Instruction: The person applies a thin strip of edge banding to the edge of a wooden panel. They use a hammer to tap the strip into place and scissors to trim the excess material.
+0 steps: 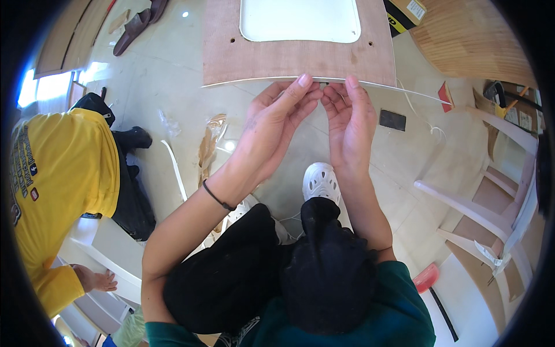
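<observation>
The white edging strip (425, 95) runs along the near edge of the plywood panel (300, 62) and trails free past the panel's right corner. At the middle of that edge, the left hand (276, 113) pinches the strip, thumb above and fingers curled below; the right hand (351, 115), just beside it along the panel, pinches likewise. The strip looks light, springy and prone to kinking, best held close to the panel's edge; the panel itself seems stiff and flat.
</observation>
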`<state>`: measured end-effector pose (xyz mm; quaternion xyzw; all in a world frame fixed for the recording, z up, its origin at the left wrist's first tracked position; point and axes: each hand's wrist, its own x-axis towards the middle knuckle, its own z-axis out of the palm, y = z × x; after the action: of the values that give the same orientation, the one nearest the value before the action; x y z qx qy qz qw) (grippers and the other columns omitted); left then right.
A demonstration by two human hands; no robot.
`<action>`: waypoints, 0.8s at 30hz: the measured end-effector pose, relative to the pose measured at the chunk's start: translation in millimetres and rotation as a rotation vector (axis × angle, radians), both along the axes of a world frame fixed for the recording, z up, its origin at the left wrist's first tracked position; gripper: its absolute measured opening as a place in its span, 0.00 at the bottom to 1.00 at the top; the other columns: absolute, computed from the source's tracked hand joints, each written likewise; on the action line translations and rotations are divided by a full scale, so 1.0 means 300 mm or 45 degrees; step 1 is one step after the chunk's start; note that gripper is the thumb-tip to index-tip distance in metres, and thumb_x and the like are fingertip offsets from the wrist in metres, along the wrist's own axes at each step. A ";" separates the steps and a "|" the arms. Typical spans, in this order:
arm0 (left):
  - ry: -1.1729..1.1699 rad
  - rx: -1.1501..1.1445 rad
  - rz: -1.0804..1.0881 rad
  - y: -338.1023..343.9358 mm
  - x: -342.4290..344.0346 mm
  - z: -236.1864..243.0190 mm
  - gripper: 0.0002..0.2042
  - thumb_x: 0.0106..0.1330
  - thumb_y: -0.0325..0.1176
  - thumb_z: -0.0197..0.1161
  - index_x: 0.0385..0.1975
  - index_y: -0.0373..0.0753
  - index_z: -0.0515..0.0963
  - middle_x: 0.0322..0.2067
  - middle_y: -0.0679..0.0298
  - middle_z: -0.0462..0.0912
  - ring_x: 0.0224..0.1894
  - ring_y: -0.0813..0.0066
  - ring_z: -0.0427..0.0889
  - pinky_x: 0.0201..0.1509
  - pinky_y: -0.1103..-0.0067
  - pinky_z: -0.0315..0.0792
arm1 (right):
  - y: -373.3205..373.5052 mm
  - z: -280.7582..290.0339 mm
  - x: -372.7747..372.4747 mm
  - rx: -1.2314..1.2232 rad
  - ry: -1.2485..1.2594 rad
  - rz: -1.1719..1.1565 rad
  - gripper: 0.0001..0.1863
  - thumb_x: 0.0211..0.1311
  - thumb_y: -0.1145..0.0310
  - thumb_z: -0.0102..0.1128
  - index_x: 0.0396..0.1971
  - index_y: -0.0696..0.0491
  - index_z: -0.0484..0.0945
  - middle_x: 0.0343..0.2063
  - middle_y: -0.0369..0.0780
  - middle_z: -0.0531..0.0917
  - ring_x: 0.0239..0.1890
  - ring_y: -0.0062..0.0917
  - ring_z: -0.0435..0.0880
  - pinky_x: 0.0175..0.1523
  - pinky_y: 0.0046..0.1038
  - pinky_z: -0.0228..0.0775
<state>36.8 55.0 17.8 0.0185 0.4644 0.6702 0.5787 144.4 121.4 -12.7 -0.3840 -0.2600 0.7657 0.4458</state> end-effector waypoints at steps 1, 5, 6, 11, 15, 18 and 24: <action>-0.005 -0.016 0.026 0.002 0.000 -0.004 0.18 0.71 0.38 0.61 0.51 0.28 0.72 0.46 0.56 0.80 0.53 0.71 0.79 0.63 0.76 0.71 | 0.000 0.002 0.000 -0.021 -0.048 -0.021 0.11 0.68 0.63 0.61 0.37 0.56 0.74 0.35 0.39 0.82 0.38 0.21 0.81 0.48 0.25 0.75; -0.017 0.020 0.053 0.003 0.003 -0.019 0.17 0.70 0.36 0.61 0.48 0.28 0.74 0.46 0.55 0.80 0.53 0.71 0.79 0.63 0.77 0.71 | -0.001 -0.002 -0.003 -0.060 0.035 -0.028 0.10 0.67 0.65 0.60 0.36 0.57 0.76 0.33 0.38 0.82 0.38 0.21 0.83 0.47 0.25 0.77; -0.006 0.012 0.053 0.004 0.003 -0.021 0.16 0.70 0.36 0.62 0.48 0.28 0.75 0.46 0.55 0.81 0.53 0.71 0.79 0.63 0.78 0.71 | -0.002 -0.003 -0.005 -0.067 0.040 -0.039 0.10 0.68 0.65 0.60 0.36 0.57 0.76 0.33 0.39 0.82 0.38 0.22 0.83 0.48 0.25 0.77; 0.009 0.007 0.060 0.008 0.000 -0.024 0.16 0.69 0.35 0.62 0.47 0.27 0.76 0.46 0.54 0.82 0.52 0.72 0.80 0.62 0.79 0.72 | 0.002 -0.012 -0.014 -0.067 0.045 -0.048 0.10 0.68 0.65 0.59 0.37 0.58 0.78 0.33 0.39 0.83 0.38 0.22 0.84 0.48 0.26 0.77; 0.000 0.018 0.073 0.012 -0.001 -0.029 0.18 0.66 0.37 0.66 0.45 0.27 0.75 0.44 0.55 0.81 0.49 0.75 0.80 0.59 0.80 0.72 | 0.006 -0.022 -0.014 -0.015 0.045 -0.037 0.10 0.68 0.65 0.59 0.37 0.58 0.78 0.33 0.40 0.83 0.37 0.22 0.84 0.49 0.26 0.78; 0.012 0.012 0.069 0.012 -0.002 -0.032 0.17 0.68 0.36 0.64 0.46 0.27 0.76 0.44 0.55 0.82 0.49 0.73 0.81 0.60 0.79 0.72 | 0.007 -0.024 -0.014 -0.006 0.035 -0.040 0.10 0.68 0.65 0.59 0.37 0.58 0.78 0.33 0.40 0.84 0.37 0.22 0.84 0.49 0.27 0.78; -0.036 0.035 0.070 0.010 -0.002 -0.030 0.17 0.67 0.36 0.65 0.45 0.28 0.75 0.44 0.56 0.82 0.49 0.75 0.80 0.60 0.80 0.72 | -0.004 -0.003 0.005 -0.074 0.074 -0.019 0.11 0.68 0.64 0.59 0.39 0.59 0.78 0.36 0.42 0.84 0.40 0.23 0.84 0.51 0.27 0.77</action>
<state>36.2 58.0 8.8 0.0042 0.4474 0.6923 0.5662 145.7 120.2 -13.5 -0.3763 -0.2217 0.7805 0.4473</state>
